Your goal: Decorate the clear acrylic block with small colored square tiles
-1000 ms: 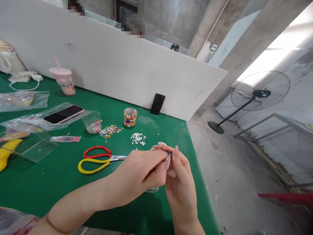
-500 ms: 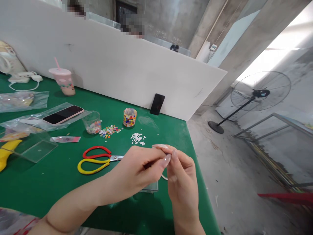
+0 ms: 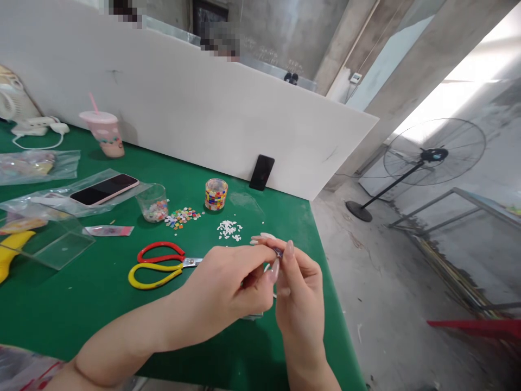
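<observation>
Green tabletop [image 3: 101, 309] runs up to a white board [image 3: 203, 119], with a standing fan [image 3: 434, 156] on the floor off to the right. Just above the tabletop, a tiny dark piece [image 3: 278, 253] sits between the fingertips of both hands. The left hand [image 3: 228, 279] pinches it with thumb and finger; the right hand [image 3: 301, 288] seems to pinch it too, fingers curled. It looks very light, maybe hard and slippery, so its edges seem best to hold, gently. Small white chips [image 3: 230, 230] lie beyond the hands, near a colourful mosaic jar [image 3: 215, 199]. Scissors [image 3: 188, 263] lie beside the left hand.
</observation>
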`<state>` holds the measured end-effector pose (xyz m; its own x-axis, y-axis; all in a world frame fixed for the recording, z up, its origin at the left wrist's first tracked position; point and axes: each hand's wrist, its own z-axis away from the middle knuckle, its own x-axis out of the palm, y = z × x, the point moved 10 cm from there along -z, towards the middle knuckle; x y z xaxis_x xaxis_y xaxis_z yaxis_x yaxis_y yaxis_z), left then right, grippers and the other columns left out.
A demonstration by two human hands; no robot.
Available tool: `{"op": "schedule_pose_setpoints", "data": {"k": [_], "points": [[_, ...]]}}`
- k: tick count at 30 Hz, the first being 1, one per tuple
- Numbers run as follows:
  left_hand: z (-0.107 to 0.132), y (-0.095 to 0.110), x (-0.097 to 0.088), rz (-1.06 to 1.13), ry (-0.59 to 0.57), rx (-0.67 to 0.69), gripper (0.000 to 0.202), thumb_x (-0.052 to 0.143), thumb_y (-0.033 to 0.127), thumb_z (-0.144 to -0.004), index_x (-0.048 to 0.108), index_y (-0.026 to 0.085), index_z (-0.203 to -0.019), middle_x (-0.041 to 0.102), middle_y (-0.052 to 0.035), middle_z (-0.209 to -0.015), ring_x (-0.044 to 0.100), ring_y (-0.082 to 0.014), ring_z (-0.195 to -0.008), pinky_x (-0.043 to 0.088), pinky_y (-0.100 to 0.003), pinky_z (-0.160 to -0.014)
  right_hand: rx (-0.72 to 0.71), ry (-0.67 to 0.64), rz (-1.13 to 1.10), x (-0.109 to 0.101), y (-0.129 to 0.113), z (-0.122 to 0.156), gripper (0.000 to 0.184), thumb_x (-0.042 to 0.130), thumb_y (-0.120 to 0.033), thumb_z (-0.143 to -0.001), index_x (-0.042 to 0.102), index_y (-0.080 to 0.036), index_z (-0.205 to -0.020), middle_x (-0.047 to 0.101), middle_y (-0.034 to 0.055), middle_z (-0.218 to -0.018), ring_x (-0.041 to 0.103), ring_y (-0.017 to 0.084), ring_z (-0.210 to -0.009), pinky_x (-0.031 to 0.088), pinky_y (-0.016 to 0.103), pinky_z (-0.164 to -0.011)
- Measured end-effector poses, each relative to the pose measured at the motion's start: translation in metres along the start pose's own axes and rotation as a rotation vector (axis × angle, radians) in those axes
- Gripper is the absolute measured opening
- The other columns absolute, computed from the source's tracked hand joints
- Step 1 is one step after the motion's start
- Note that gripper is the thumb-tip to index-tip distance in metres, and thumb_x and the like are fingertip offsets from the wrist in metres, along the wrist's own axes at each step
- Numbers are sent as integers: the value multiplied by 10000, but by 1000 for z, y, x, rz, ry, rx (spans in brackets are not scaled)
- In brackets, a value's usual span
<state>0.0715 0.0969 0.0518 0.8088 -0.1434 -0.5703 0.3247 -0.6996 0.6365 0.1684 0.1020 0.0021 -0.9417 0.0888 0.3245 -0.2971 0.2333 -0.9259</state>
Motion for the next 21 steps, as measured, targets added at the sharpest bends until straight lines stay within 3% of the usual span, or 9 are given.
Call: {"op": "schedule_pose_setpoints", "data": {"k": [6, 11, 21], "points": [[0, 0, -6, -16, 18, 13, 261, 481, 89, -848, 325, 189, -664, 305, 97, -562, 256, -49, -485, 203, -174, -433, -73, 19, 93, -1, -8, 1, 192, 646, -415, -897, 814, -324, -901, 808, 5, -956, 731, 217, -960, 578, 351, -871], [1, 2, -6, -7, 28, 31, 246, 503, 89, -860, 370, 189, -679, 304, 98, -571, 256, -51, -490, 201, -176, -436, -76, 30, 103, -2, -6, 1, 172, 659, -396, -893, 814, -322, -902, 809, -4, -950, 732, 201, -948, 582, 321, -854], [0, -2, -4, -36, 32, -6, 263, 491, 110, -851, 353, 188, -641, 289, 88, -559, 235, -62, -488, 193, -195, -429, -76, 49, 106, -3, -6, 1, 186, 658, -413, -884, 815, -315, -883, 808, 12, -927, 736, 228, -930, 586, 376, -848]]}}
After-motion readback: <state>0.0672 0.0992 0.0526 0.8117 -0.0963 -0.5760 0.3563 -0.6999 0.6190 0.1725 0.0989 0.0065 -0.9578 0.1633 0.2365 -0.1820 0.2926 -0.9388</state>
